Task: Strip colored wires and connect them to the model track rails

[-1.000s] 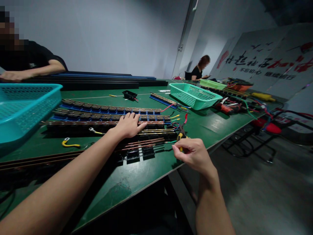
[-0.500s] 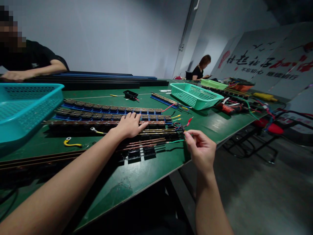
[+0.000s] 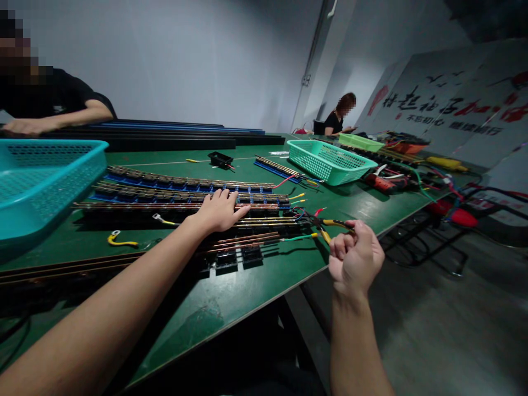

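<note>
My left hand [image 3: 220, 210] lies with its fingers spread on a row of long rail strips [image 3: 185, 207] with copper-coloured bars. My right hand [image 3: 357, 254] is wrapped round the yellow-and-black handles of pliers [image 3: 325, 230]. The dark jaws of the pliers are by the wires at the right end of the strips; whether they grip a wire is too small to tell. Below the jaws a green wire [image 3: 299, 238] with a yellow end sticks out from the nearer strip. A red-tipped wire [image 3: 319, 211] rises just behind the jaws.
A blue basket [image 3: 93, 165] stands at the left, a green basket [image 3: 330, 170] at the back right. Red-handled tools [image 3: 383, 181] lie beside it. A yellow wire with a ring lug [image 3: 121, 242] is at the left. One person sits across the table, another farther back.
My right hand has moved right, away from the wire ends, and is now closed on the plier handles, which show clearly. My left hand has stayed in place.
</note>
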Demonstrator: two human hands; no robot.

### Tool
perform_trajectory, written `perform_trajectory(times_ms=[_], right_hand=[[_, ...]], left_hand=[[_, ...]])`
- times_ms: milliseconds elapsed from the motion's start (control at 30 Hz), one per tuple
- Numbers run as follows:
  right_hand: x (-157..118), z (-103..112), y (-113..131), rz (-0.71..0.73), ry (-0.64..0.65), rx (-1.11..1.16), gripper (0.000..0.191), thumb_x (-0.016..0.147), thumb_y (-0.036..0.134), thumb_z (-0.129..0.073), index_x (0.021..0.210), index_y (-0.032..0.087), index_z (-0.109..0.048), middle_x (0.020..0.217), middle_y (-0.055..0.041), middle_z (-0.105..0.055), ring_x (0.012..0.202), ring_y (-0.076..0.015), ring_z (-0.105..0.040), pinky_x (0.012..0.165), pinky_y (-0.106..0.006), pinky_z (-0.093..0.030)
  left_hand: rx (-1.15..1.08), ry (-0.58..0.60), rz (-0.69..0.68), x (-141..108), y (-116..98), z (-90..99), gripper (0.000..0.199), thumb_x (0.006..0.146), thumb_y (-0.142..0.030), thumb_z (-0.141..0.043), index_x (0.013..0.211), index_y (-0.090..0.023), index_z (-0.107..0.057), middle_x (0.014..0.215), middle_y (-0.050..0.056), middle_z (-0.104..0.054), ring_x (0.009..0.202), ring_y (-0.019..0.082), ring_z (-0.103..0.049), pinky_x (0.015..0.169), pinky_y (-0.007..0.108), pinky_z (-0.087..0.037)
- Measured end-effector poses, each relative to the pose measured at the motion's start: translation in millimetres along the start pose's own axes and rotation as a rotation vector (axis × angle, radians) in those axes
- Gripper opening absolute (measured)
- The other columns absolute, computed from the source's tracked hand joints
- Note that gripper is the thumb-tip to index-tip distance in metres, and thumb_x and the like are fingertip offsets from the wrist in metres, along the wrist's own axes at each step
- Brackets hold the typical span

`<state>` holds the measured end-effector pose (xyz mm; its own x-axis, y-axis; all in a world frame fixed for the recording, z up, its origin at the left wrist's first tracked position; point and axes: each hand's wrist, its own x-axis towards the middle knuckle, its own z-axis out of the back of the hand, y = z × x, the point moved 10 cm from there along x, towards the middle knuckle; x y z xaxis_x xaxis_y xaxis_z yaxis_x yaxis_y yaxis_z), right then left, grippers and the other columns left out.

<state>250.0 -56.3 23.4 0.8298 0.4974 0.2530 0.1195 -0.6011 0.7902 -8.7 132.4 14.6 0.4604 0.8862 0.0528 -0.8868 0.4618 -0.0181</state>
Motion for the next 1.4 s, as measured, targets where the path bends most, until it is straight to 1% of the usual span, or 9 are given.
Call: perform_trajectory(times_ms=[267, 400, 533, 667, 767, 900, 1100, 1267, 1400], right_hand=[[0, 14, -9, -0.093, -0.111, 0.047, 0.024, 0.075, 0.038, -0.071, 0.076, 0.018, -0.058, 0.038, 0.0167, -0.029, 0.03, -0.0024, -0.023, 0.031, -0.015, -0.024], [1, 10, -8, -0.081, -0.042, 0.038, 0.03, 0.077, 0.045, -0.071, 0.08, 0.018, -0.058, 0.042, 0.0148, -0.039, 0.03, -0.0022, -0.027, 0.032, -0.016, -0.026], [-10, 7, 1, 0.036, -0.03, 0.005, 0.034, 0.077, 0.048, -0.071, 0.085, 0.016, -0.063, 0.049, 0.0082, -0.057, 0.029, -0.0017, -0.03, 0.031, -0.016, -0.025], [-34, 14, 24, 0.228, -0.12, -0.042, 0.021, 0.076, 0.035, -0.072, 0.081, 0.015, -0.068, 0.046, 0.0055, -0.056, 0.034, -0.0061, -0.043, 0.032, -0.016, -0.028], [-53, 14, 47, 0.325, -0.111, -0.044, 0.012, 0.075, 0.027, -0.072, 0.076, 0.015, -0.071, 0.045, 0.0045, -0.055, 0.038, -0.0083, -0.048, 0.036, -0.018, -0.036], [-69, 7, 61, 0.221, 0.02, -0.06, 0.01, 0.076, 0.026, -0.069, 0.075, 0.016, -0.073, 0.043, 0.0035, -0.054, 0.035, -0.0088, -0.047, 0.035, -0.019, -0.037], [-82, 1, 53, 0.045, 0.152, -0.058, 0.014, 0.08, 0.031, -0.071, 0.077, 0.017, -0.074, 0.04, 0.0033, -0.053, 0.03, -0.0082, -0.042, 0.03, -0.017, -0.029], [-79, -4, 39, 0.014, 0.151, -0.023, 0.015, 0.078, 0.031, -0.073, 0.076, 0.017, -0.075, 0.041, 0.0032, -0.052, 0.031, -0.0077, -0.043, 0.033, -0.017, -0.033], [-80, -11, 33, 0.037, 0.235, -0.072, 0.015, 0.081, 0.032, -0.07, 0.075, 0.019, -0.074, 0.04, 0.005, -0.049, 0.031, -0.0068, -0.038, 0.033, -0.017, -0.029]], left_hand=[[0.007, -0.001, -0.003, 0, 0, -0.1, 0.082, 0.096, -0.067, -0.017, 0.152, -0.011, -0.038, 0.152, 0.022, -0.045, 0.14, 0.037, -0.04, 0.111, 0.052, -0.036], [0.001, -0.003, -0.002, 0, -1, 0.6, 0.082, 0.096, -0.068, -0.018, 0.151, -0.01, -0.039, 0.152, 0.021, -0.045, 0.14, 0.037, -0.04, 0.111, 0.052, -0.036], [-0.002, 0.006, 0.004, 0, 0, -0.2, 0.083, 0.096, -0.067, -0.018, 0.153, -0.01, -0.038, 0.155, 0.022, -0.042, 0.142, 0.038, -0.038, 0.111, 0.053, -0.035], [0.001, 0.007, 0.0, 0, 0, -0.1, 0.082, 0.096, -0.068, -0.017, 0.153, -0.011, -0.038, 0.154, 0.021, -0.043, 0.141, 0.037, -0.039, 0.111, 0.052, -0.036], [0.0, 0.008, -0.006, 0, -1, 0.5, 0.082, 0.096, -0.067, -0.018, 0.152, -0.01, -0.038, 0.153, 0.021, -0.043, 0.14, 0.037, -0.04, 0.111, 0.052, -0.036], [0.006, 0.02, 0.004, -1, -1, 0.3, 0.083, 0.096, -0.068, -0.018, 0.153, -0.011, -0.037, 0.153, 0.021, -0.043, 0.141, 0.037, -0.04, 0.111, 0.052, -0.036], [0.002, 0.018, 0.004, 1, 1, -1.5, 0.083, 0.096, -0.069, -0.018, 0.152, -0.012, -0.038, 0.154, 0.021, -0.043, 0.142, 0.037, -0.038, 0.11, 0.052, -0.036], [-0.002, 0.007, -0.001, 2, 0, -1.2, 0.082, 0.096, -0.067, -0.019, 0.151, -0.01, -0.039, 0.152, 0.022, -0.045, 0.14, 0.038, -0.04, 0.11, 0.053, -0.037], [0.003, 0.012, 0.001, 1, 0, -1.5, 0.082, 0.096, -0.068, -0.018, 0.152, -0.011, -0.038, 0.152, 0.022, -0.044, 0.14, 0.038, -0.04, 0.11, 0.053, -0.036]])
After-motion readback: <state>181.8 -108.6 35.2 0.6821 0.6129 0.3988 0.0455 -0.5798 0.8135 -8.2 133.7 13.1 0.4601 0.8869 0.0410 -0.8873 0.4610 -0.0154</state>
